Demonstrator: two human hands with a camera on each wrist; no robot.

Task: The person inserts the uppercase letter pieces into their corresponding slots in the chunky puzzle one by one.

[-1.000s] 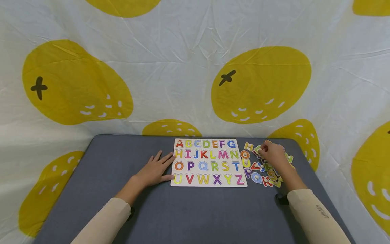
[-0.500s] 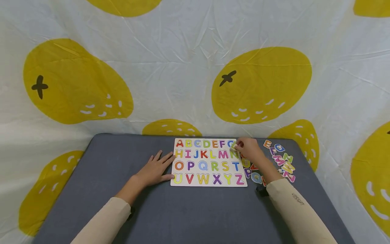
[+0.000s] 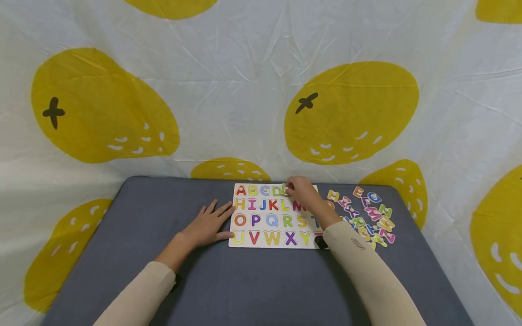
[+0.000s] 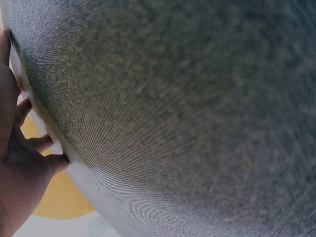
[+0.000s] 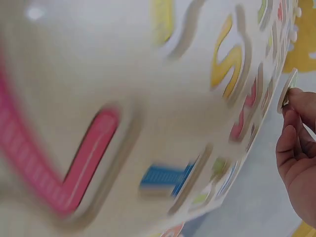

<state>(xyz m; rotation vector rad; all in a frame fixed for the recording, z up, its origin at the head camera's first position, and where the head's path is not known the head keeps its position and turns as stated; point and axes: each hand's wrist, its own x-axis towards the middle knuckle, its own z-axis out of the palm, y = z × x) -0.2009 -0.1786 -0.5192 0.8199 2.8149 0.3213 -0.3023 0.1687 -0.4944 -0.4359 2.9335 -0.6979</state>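
Note:
A white alphabet puzzle board with rows of coloured letters lies on the table. My left hand rests spread at its left edge, thumb and fingertips right at the rim. In the left wrist view the left hand's fingers show beside grey cloth. Over the top row my right hand pinches a green letter piece beside the D. In the right wrist view this piece stands tilted between thumb and fingers, its letter hidden. Small knobs show on the A, B and C in the top row.
Loose letter pieces, some overlapping, lie in a pile to the right of the board. The right forearm covers part of the pile and the board's right side. A curtain with yellow fruit prints hangs behind the grey table.
My right hand has gone from the pile leftward to the board's top row, carrying the green letter piece. The left hand has stayed at the board's left edge.

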